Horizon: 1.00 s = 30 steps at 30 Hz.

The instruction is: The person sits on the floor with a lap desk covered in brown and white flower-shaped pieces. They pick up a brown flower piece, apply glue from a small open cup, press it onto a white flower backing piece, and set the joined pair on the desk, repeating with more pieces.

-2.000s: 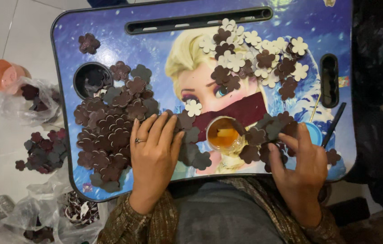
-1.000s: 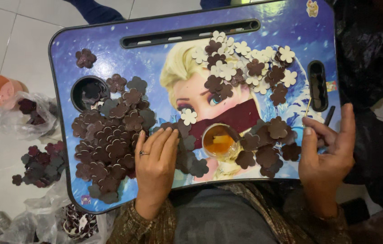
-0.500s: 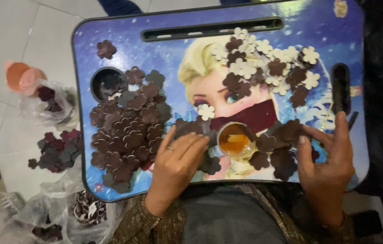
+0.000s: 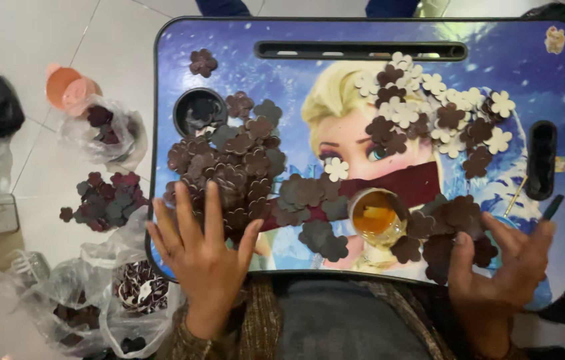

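Left hand (image 4: 206, 257) fingers spread flat, gripping nothing, tips resting on the pile of dark brown flower cutouts (image 4: 229, 170) at the left of the lap desk (image 4: 516, 47). Right hand (image 4: 506, 267) fingers also open and splayed, thumb and fingertips touching a smaller cluster of brown cutouts (image 4: 452, 227) at the desk's lower right edge. Small glass cup of amber liquid (image 4: 376, 217) sits between the hands. Mixed cream and brown flower cutouts (image 4: 429, 113) lie upper right, well apart from both hands. Round cup recess (image 4: 199, 110) upper left holds a few pieces. On the floor left: loose cutouts (image 4: 102, 200), plastic bags (image 4: 106, 130).
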Each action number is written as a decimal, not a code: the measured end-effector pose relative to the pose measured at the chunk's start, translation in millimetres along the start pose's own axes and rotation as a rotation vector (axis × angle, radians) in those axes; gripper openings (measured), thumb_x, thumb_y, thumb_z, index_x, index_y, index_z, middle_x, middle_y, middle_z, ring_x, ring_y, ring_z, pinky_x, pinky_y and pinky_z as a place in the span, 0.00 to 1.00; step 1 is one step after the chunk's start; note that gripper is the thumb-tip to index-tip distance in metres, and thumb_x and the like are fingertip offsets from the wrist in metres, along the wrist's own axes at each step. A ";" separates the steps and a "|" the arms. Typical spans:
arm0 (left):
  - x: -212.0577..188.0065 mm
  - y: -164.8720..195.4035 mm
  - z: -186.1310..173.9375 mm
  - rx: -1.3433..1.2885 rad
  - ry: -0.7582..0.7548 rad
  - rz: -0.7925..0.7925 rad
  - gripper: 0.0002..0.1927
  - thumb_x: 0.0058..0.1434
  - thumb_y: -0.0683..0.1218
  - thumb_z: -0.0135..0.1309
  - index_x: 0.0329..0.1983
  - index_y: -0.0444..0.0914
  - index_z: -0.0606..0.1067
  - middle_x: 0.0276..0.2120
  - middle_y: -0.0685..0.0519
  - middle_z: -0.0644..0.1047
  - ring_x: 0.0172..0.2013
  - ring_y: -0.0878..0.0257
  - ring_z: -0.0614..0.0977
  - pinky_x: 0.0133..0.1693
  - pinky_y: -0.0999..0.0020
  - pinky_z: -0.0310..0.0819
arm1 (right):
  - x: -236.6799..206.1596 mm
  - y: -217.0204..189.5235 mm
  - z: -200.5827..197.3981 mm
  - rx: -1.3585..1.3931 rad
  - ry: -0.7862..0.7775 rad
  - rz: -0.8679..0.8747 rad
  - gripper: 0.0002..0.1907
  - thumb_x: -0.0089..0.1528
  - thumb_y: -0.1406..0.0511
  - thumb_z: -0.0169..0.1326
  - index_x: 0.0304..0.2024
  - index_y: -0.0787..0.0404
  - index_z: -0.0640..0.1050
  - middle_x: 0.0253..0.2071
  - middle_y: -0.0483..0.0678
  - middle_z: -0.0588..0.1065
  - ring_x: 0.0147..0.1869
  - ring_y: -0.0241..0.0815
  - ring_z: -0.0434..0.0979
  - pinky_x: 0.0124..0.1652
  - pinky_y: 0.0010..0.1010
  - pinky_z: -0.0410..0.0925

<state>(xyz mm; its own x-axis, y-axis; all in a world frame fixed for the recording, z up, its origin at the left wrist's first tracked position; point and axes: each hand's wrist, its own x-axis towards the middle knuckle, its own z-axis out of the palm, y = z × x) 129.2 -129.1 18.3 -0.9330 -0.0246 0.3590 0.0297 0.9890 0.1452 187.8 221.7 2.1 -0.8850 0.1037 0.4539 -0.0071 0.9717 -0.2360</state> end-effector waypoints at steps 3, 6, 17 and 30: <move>9.4 -9.7 10.9 -0.081 -0.026 -0.040 0.48 0.58 0.69 0.61 0.74 0.37 0.64 0.72 0.32 0.60 0.72 0.33 0.53 0.68 0.32 0.47 | -2.7 10.7 7.1 0.111 0.020 0.005 0.50 0.70 0.72 0.59 0.81 0.69 0.40 0.56 0.60 0.78 0.58 0.49 0.75 0.64 0.34 0.66; 11.2 -12.4 14.1 -0.116 -0.043 -0.014 0.49 0.58 0.68 0.63 0.74 0.37 0.64 0.72 0.36 0.62 0.73 0.35 0.56 0.70 0.33 0.48 | -6.7 16.9 10.1 0.093 0.010 0.002 0.51 0.71 0.72 0.60 0.81 0.68 0.39 0.54 0.61 0.78 0.58 0.50 0.76 0.64 0.35 0.67; -0.7 -16.8 9.5 -0.140 0.066 -0.029 0.58 0.55 0.71 0.66 0.77 0.35 0.57 0.73 0.35 0.59 0.74 0.35 0.55 0.71 0.35 0.49 | -4.0 23.5 8.8 0.099 -0.018 -0.015 0.49 0.72 0.73 0.59 0.81 0.70 0.39 0.55 0.60 0.77 0.58 0.50 0.77 0.64 0.33 0.67; 0.3 -31.7 25.2 -0.287 -0.157 -0.206 0.77 0.40 0.69 0.73 0.77 0.32 0.38 0.75 0.31 0.48 0.73 0.27 0.47 0.68 0.29 0.39 | -3.8 25.5 7.4 0.185 -0.007 0.051 0.47 0.72 0.74 0.58 0.80 0.69 0.40 0.55 0.63 0.77 0.59 0.51 0.76 0.64 0.31 0.66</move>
<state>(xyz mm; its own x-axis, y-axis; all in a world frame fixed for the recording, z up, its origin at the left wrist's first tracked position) 119.0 -156.8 -9.5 -0.9728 -0.1737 0.1535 -0.0853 0.8840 0.4596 187.5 244.5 -11.9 -0.8899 0.1494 0.4311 -0.0473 0.9096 -0.4129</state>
